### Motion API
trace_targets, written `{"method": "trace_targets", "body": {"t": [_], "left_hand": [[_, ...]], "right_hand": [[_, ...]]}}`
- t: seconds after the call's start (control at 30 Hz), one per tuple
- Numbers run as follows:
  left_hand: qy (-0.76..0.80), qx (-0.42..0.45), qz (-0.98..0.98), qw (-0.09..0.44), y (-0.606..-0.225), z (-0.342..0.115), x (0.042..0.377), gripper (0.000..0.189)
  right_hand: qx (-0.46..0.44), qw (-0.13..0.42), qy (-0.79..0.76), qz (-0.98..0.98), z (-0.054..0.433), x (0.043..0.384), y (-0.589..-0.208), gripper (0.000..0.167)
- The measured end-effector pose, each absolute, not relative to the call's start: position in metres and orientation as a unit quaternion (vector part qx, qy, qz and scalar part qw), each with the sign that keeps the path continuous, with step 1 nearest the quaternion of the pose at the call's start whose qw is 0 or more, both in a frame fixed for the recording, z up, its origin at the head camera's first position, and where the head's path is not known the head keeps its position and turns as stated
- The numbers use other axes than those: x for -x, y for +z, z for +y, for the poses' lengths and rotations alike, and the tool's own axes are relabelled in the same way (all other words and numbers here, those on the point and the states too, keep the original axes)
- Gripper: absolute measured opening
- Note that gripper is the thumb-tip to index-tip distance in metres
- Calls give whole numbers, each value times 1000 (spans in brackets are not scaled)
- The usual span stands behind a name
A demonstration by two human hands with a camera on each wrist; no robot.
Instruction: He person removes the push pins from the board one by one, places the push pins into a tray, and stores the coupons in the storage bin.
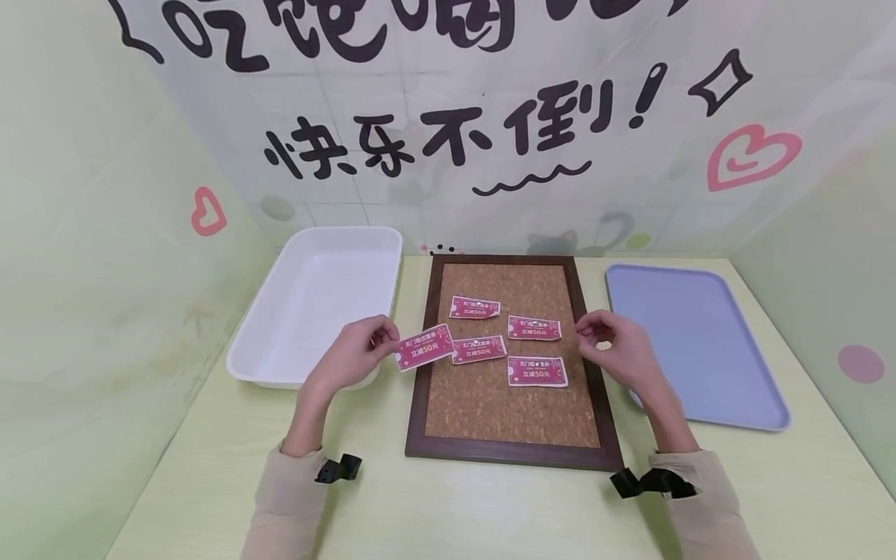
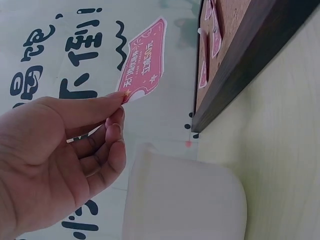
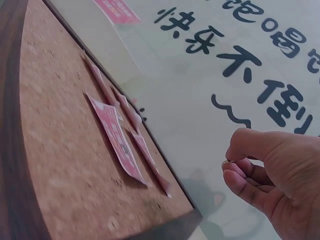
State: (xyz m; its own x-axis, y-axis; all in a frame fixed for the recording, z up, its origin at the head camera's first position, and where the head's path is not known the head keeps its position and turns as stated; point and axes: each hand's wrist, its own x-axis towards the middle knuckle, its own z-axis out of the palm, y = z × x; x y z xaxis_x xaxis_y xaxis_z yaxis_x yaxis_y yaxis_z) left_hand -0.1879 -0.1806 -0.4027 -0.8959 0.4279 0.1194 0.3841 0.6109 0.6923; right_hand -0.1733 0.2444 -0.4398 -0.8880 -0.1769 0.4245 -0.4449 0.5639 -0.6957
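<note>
Between thumb and fingertips my left hand (image 1: 358, 348) pinches one end of a pink paper coupon (image 1: 425, 348). The coupon reaches over the left frame of a cork board (image 1: 483, 420) and overlaps a coupon (image 1: 479, 350) on it. Several such coupons, each with a small pale pushpin, are on the cork; one is this upper-left coupon (image 1: 475, 308). My right hand (image 1: 616, 350) is by the board's right edge, thumb pressed to curled forefinger. In the right wrist view a tiny dark speck shows at its fingertips (image 3: 232, 157); I cannot tell what they pinch.
A deep white bin (image 1: 318, 299) stands left of the board, close to my left hand. On the right lies a shallow blue-grey tray (image 1: 700, 350), partly behind my right wrist. A printed cloth backdrop (image 1: 434, 210) rises behind the pale table (image 1: 490, 513).
</note>
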Motion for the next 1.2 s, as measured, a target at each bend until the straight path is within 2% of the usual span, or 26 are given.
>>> {"method": "trace_targets", "body": {"t": [0.6,0.87,1.2], "left_hand": [[395,-145,907,-20,-409,-223,198,6],[382,-99,918,-46,-419,-242,203,10],[371,-57,926,-37,-429,-261,205,12]], "right_hand": [[-73,208,438,-871,315,166,-443,16],[-12,198,423,-884,339,161,-449,15],[26,180,395,-901,367,156,-463,19]]}}
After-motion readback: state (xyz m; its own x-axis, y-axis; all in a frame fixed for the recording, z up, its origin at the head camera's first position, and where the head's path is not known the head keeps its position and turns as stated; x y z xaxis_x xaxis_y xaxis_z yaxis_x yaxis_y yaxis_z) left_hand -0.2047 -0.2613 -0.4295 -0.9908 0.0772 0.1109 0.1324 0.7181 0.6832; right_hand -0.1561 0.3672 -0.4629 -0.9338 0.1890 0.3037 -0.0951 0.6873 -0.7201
